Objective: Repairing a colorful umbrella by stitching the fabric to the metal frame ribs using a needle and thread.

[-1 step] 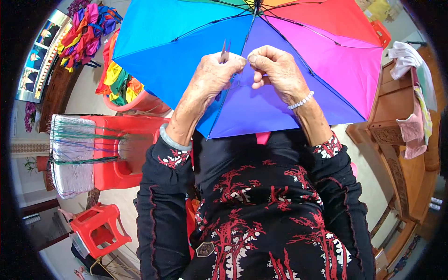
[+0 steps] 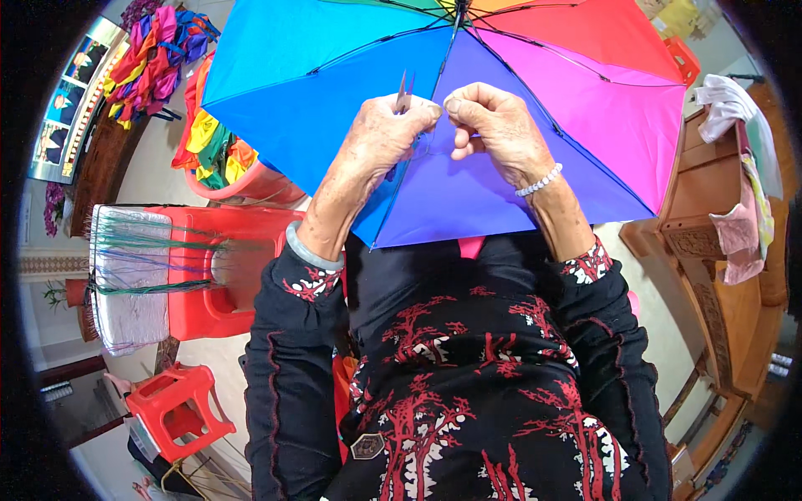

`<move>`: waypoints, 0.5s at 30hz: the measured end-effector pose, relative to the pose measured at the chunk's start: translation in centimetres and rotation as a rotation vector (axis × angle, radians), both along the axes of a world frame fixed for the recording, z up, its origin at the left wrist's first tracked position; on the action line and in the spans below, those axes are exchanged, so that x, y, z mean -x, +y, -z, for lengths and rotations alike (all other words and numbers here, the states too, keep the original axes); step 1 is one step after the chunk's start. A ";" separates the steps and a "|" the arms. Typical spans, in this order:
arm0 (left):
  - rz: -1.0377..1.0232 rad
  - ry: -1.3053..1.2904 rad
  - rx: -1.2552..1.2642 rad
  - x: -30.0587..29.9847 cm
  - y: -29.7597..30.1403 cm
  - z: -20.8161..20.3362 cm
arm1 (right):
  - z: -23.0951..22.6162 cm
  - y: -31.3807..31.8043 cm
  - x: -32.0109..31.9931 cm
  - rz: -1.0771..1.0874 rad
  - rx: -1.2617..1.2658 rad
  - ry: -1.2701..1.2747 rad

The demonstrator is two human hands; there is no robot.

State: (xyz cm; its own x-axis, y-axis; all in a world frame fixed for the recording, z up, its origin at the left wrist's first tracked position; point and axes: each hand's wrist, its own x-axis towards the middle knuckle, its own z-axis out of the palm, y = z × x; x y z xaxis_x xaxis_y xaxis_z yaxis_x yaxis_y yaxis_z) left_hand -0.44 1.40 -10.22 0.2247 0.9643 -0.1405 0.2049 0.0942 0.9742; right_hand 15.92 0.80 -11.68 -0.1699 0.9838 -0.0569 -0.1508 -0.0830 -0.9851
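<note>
An open rainbow umbrella lies in front of me, its inside facing up with dark ribs running to the panel edges. Above its blue and purple panels, my left hand is closed round a pair of scissors, their blades pointing up and away. Most of the handle is hidden by the palm. Just to the right, my right hand pinches with thumb and forefinger, close to the left fingertips. What it holds is too fine to make out. A faint thin thread hangs below the hands.
On my left, a red plastic stool carries a white foam block strung with green and blue threads. Beyond it stands a tub of coloured fabric. A smaller red stool is lower left. A carved wooden bench stands right.
</note>
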 end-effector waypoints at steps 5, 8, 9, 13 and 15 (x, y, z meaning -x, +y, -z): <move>0.036 -0.026 0.049 0.1 0.1 0.2 | 0.4 -0.1 -0.1 -0.020 0.042 0.035; 0.052 -0.069 0.061 0.1 0.1 0.3 | 0.6 0.0 0.0 -0.016 0.053 0.057; 0.056 -0.086 0.050 0.1 0.1 0.4 | 0.6 0.0 0.0 -0.017 0.070 0.067; 0.040 -0.079 0.023 -0.1 0.0 0.4 | 0.5 -0.1 0.4 -0.009 0.113 0.100; 0.030 -0.067 0.015 -0.3 -0.1 0.3 | 0.5 -0.2 0.6 -0.004 0.125 0.111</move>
State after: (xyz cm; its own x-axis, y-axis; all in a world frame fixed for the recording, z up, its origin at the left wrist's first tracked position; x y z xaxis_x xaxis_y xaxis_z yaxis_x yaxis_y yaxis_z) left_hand -0.15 1.28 -10.48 0.2630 0.9548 -0.1382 0.1418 0.1034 0.9845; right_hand 15.32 0.56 -12.15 -0.1858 0.9695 -0.1595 -0.2572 -0.2047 -0.9444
